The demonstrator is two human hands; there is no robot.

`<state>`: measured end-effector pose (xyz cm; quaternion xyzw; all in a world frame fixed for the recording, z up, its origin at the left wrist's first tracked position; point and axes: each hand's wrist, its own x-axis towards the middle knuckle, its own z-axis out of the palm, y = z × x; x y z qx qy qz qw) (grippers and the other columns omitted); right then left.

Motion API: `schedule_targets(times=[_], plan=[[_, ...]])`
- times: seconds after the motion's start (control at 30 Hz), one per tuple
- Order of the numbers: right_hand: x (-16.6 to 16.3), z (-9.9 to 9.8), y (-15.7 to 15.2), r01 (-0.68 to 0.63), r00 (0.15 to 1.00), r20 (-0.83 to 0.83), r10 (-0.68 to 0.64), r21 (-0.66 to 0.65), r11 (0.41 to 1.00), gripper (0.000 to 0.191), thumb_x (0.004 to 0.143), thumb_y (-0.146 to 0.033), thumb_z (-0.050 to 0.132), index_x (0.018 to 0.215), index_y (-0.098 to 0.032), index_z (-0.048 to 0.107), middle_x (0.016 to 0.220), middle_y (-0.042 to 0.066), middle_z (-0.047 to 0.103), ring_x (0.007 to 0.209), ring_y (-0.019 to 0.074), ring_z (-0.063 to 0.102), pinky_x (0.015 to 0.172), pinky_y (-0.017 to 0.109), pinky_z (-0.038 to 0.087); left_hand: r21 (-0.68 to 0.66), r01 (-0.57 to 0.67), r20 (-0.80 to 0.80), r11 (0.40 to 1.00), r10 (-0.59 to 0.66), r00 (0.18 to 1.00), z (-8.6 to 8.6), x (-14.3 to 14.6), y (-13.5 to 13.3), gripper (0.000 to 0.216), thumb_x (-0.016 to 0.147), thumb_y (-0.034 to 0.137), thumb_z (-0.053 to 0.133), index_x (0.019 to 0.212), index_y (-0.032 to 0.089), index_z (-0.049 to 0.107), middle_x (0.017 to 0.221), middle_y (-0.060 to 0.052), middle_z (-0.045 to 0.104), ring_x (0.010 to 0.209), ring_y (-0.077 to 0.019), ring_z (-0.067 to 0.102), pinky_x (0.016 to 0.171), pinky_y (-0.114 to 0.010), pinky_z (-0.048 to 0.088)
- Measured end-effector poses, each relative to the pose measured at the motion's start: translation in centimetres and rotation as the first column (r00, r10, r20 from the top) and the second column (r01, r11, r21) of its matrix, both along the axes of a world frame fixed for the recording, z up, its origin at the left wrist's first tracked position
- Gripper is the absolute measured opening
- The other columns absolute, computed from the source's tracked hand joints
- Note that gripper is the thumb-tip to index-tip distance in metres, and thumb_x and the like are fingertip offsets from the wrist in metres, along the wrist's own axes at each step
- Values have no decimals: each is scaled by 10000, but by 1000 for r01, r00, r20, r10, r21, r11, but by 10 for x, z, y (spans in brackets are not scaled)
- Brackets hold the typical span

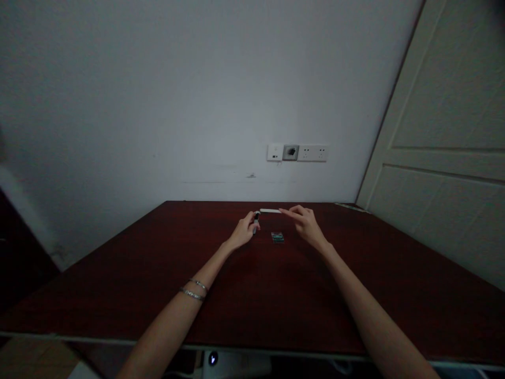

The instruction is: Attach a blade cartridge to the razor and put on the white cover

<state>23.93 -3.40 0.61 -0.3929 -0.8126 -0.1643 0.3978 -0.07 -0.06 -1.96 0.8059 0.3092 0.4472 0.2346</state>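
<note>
My left hand is closed around the grey-and-dark upright part of a small hinged device, whose exact kind I cannot make out. From its top a thin, flat white bar sticks out sideways to the right. My right hand reaches in from the other side, its index finger stretched out so the tip meets the bar's right end. Its other fingers are partly bent, and no grip on the bar shows. Below the bar, a small flat, clear packet with teal and dark parts lies on the table.
The dark red wooden table reaches back to a white wall. Sockets and a black plug are on that wall. A pale panelled door stands along the right side. Under the front edge is a white object with a lit round display.
</note>
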Motion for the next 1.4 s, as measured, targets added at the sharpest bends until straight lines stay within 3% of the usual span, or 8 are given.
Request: schedule_targets(times=[0.6,0.83,1.03,1.17,1.4], plan=[[-9,-9,4,-77,994,-73,75,-15,997,519,829,-46,373,1258,-317,484,956,45,537,919,161,512,814,326,345,45,-26,-15,999,26,1000,7,-3,-6,153,801,137,408,911,165,511,753,-5,616,692,-117,561,696,-228,411],[-8,-8,2,-8,989,-147,7,-7,1000,496,832,-61,389,1234,-324,511,915,42,550,859,165,519,781,326,348,40,-63,-7,997,63,998,12,-3,-8,141,803,147,419,907,169,512,764,-14,622,709,-124,568,704,-227,413],[-4,-11,2,-49,996,-69,48,-9,999,516,823,-41,381,1238,-321,506,937,44,539,901,163,514,797,319,352,90,-75,-50,993,80,996,13,-4,-10,156,805,145,412,903,163,533,775,-17,613,705,-122,556,713,-221,399],[-2,-11,3,-5,992,-128,6,10,1000,502,825,-47,380,1228,-311,519,922,43,543,874,164,518,777,319,353,87,-108,-52,990,113,992,15,-5,-10,151,805,138,410,891,160,532,772,-14,609,701,-115,551,704,-211,397],[-7,-12,1,-67,990,-124,63,-25,997,518,822,-51,376,1238,-332,504,931,39,541,870,162,516,769,308,372,83,-97,-35,992,100,994,14,-5,-8,150,805,146,416,903,159,530,768,-17,614,687,-119,550,691,-217,400]])
